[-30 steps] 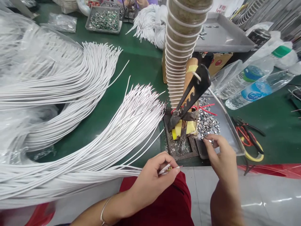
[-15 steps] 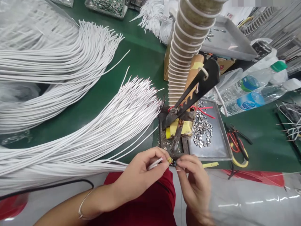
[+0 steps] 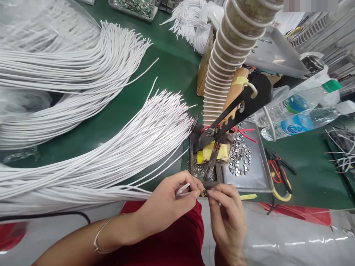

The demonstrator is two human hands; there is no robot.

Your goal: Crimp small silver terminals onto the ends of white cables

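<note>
Now: left hand [image 3: 166, 207] fingers pinch thin white cable [image 3: 183, 190]; right hand [image 3: 227, 218] fingers grip its coloured tip [image 3: 203, 191].

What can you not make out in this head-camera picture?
Head view: the small part pinched by the right hand, too small and half covered by fingertips.
Head view: the white cable inside the left hand, hidden by its fingers.
Head view: the top of the coiled column, cut by the upper edge.

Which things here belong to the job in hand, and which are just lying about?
In hand: wire, pinched by left hand and right hand; wire bundle; clips in tray; lever tool.
Lying about: bottles; pliers; far wires.
</note>
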